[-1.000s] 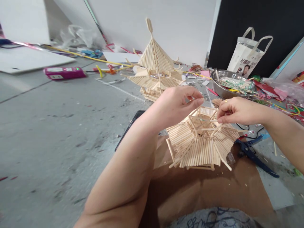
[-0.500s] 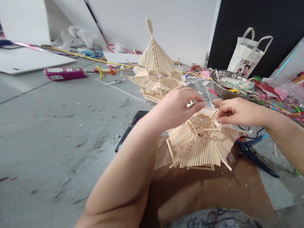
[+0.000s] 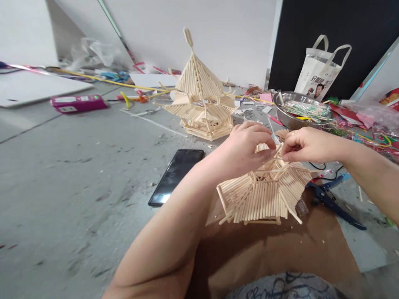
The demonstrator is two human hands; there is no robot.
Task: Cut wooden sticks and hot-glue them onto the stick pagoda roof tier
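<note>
One stick (image 3: 277, 159) is pinched in the right hand (image 3: 301, 145) above the model (image 3: 263, 201); left hand (image 3: 249, 145), can't tell. Positioning seemingly wants steadiness.

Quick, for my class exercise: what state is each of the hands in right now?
Left hand: curled over the stick model; whether it holds anything cannot be told.
Right hand: closed, pinching a thin wooden stick.

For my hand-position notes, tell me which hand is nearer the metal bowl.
Right. The right hand is just in front of the metal bowl, on its near side; the left hand is farther off, leftward, above the stick model.
</note>
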